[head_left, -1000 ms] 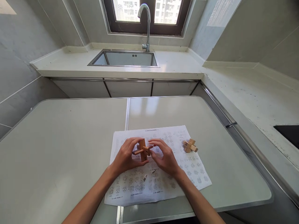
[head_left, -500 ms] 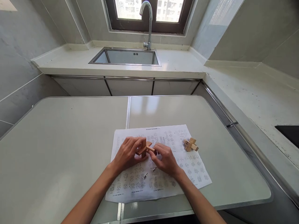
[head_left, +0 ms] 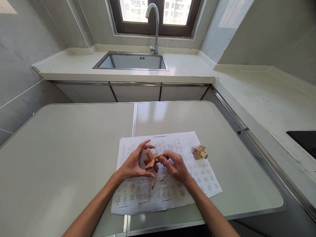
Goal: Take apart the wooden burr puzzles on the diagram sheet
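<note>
A brown wooden interlocking puzzle [head_left: 152, 160] of crossed bars is held just above a printed instruction sheet [head_left: 168, 184] on the table. My right hand [head_left: 175, 167] pinches the bar that sticks out to the right. My left hand [head_left: 134, 163] is beside the puzzle's left side, fingers spread and curved, the thumb under it and the fingertips barely touching it. A second, paler wooden puzzle [head_left: 200, 152] lies on the sheet's upper right corner, apart from both hands.
The pale table [head_left: 61, 141] has a metal seam down its middle. Behind it runs a counter with a steel sink [head_left: 130, 61] and a tap [head_left: 154, 23] below a window. A side counter [head_left: 271, 102] runs along the right, with a dark hob at its edge.
The puzzle has turned from an upright cross to a tilted one. My left hand has loosened and spread its fingers, while my right hand has shifted onto the right-hand bar.
</note>
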Motion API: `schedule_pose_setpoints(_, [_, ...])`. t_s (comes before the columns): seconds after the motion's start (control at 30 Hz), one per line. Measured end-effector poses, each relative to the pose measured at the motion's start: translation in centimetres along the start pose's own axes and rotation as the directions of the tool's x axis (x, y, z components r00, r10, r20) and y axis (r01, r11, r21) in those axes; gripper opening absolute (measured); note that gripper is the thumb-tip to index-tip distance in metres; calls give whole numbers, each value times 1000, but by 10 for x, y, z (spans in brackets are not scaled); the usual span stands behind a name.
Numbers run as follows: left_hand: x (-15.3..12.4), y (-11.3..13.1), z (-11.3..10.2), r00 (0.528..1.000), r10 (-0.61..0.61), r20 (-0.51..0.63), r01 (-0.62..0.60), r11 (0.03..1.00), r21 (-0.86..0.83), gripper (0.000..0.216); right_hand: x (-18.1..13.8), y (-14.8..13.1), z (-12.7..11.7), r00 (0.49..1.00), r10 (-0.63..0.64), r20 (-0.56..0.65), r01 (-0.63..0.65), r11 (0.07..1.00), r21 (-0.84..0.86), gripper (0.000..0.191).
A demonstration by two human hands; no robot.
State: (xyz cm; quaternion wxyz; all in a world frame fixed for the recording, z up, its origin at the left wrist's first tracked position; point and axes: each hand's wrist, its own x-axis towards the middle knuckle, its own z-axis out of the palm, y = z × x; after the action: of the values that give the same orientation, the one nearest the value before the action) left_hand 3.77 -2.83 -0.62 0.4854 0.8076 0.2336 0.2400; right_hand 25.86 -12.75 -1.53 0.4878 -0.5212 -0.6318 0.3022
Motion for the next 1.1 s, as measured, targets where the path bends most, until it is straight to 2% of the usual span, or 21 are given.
schedule_pose_setpoints(0.1, [1, 3, -2, 993, -25, 119, 43, 987, -152, 127, 0, 0, -1, 1000, 1, 23, -2, 998, 64, 30])
schedule_pose_setpoints(0.2, [0, 5, -2, 989, -46, 139, 76, 972, -223, 114, 1, 1, -2, 999, 7, 36, -10, 997, 75, 31])
schedule_pose_setpoints(0.5, [0, 1, -12, 997, -76, 23, 79, 984, -162, 92, 1, -1, -4, 994, 36, 104, -43, 997, 62, 35])
schedule_pose_setpoints(0.63, [2, -4, -23, 986, -121, -117, 98, 977, -189, 86, 2, -1, -3, 993, 51, 105, -57, 997, 51, 36])
schedule_pose_setpoints(0.73, [3, -7, -29, 926, -193, -325, 205, 979, 2, 81, 2, 0, -3, 994, 74, 75, -78, 995, 55, 37])
schedule_pose_setpoints(0.83, [3, -12, -32, 859, -158, -487, 309, 918, 248, 78, 3, 0, -3, 992, 113, 53, -117, 990, 80, 37])
schedule_pose_setpoints(0.97, [0, -22, -32, 847, -23, -531, 345, 784, 516, 78, 4, 2, -5, 988, 150, 25, -152, 980, 127, 36])
schedule_pose_setpoints(1.1, [-3, -28, -31, 864, 53, -501, 339, 675, 655, 76, 5, 4, -6, 988, 154, 2, -152, 973, 173, 37])
